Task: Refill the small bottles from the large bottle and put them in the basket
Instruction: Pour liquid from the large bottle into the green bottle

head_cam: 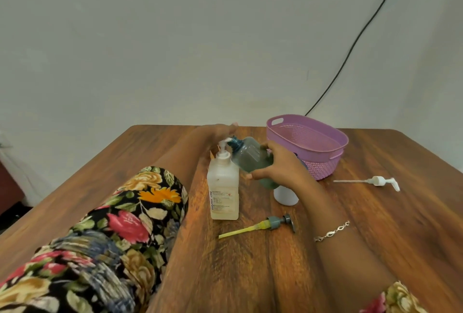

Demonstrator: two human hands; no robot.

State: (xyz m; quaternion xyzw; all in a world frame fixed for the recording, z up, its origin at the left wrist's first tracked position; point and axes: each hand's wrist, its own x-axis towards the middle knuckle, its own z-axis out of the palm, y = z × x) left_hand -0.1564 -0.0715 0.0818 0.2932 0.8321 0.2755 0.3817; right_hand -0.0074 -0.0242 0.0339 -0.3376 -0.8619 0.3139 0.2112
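The large white pump bottle (223, 188) stands upright at the table's middle. My left hand (220, 131) rests on top of its pump head with straight fingers. My right hand (280, 166) grips a small blue-tinted bottle (248, 156), tilted so its open neck meets the pump spout; greenish liquid lies in its lower part. A small white bottle (285, 196) stands behind my right hand, partly hidden. The purple basket (313, 142) sits at the back right with nothing visible inside it.
A grey pump with a yellow tube (260, 227) lies on the wooden table in front of the large bottle. A white pump with a tube (375, 181) lies to the right of the basket. A black cable (355, 42) runs down the wall.
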